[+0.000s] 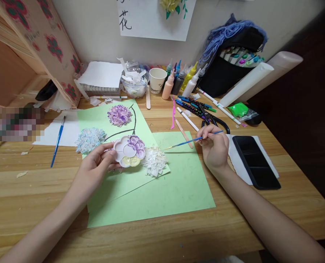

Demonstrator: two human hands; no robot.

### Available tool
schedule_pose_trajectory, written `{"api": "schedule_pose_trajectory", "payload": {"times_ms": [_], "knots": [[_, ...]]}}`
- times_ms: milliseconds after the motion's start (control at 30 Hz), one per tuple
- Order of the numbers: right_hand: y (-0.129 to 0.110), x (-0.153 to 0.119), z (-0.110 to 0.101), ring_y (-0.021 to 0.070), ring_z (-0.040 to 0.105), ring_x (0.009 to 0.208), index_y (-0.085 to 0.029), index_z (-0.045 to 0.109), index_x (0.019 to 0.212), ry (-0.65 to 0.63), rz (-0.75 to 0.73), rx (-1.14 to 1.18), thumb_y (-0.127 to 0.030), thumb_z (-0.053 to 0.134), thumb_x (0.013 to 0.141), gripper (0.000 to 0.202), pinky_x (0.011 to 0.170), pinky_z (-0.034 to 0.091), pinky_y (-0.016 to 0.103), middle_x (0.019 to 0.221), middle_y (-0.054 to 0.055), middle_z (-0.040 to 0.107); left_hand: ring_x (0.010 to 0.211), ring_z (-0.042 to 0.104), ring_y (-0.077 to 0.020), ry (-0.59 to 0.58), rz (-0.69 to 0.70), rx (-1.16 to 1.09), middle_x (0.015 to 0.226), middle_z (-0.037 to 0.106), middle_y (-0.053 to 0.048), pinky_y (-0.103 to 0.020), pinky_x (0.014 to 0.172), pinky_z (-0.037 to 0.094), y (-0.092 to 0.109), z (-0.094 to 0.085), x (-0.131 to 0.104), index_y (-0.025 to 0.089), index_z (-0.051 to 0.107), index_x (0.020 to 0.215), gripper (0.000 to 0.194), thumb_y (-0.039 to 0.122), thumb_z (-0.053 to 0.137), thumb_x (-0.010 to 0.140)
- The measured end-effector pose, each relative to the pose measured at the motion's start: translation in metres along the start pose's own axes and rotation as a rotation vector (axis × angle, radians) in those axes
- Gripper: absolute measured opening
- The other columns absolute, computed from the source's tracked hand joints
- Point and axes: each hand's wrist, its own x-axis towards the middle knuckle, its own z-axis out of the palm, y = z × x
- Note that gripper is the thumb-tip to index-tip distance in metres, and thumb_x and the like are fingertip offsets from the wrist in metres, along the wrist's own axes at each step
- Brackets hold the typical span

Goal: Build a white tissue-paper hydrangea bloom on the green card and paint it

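Note:
My left hand [100, 159] grips a white flower-shaped paint palette [128, 150] by its left edge, with purple and pale yellow paint in its wells. In my right hand [214, 146] is a thin blue paintbrush [192, 140], its yellowish tip at the upper right edge of a white paper flower [154, 161]. Whether the tip touches the petals I cannot tell. Beneath lie overlapping light green paper sheets [178, 190]. A purple paper flower [119, 115] and a pale blue one [91, 140] sit on the upper sheet, near drawn black stem lines, partly hidden by the palette.
A second blue brush [58, 138] lies on white paper at left. Along the wall stand a paper cup [157, 80], a bowl of paper scraps [135, 82] and several paint bottles [168, 86]. Scissors [217, 120], pens and a black phone [255, 160] are at right.

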Motion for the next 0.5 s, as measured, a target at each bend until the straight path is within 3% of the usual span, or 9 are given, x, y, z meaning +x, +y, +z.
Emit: {"api": "schedule_pose_trajectory", "payload": {"times_ms": [500], "knots": [[0.0005, 0.0007, -0.0009, 0.0104, 0.045, 0.054, -0.018, 0.051, 0.058, -0.004, -0.005, 0.003, -0.015, 0.046, 0.069, 0.013, 0.046, 0.03, 0.022, 0.059, 0.001, 0.052, 0.068, 0.067, -0.0158, -0.013, 0.014, 0.03, 0.09, 0.068, -0.003, -0.03, 0.071, 0.059, 0.0004, 0.0002, 0.001, 0.014, 0.058, 0.105, 0.045, 0.044, 0.065, 0.072]]}}
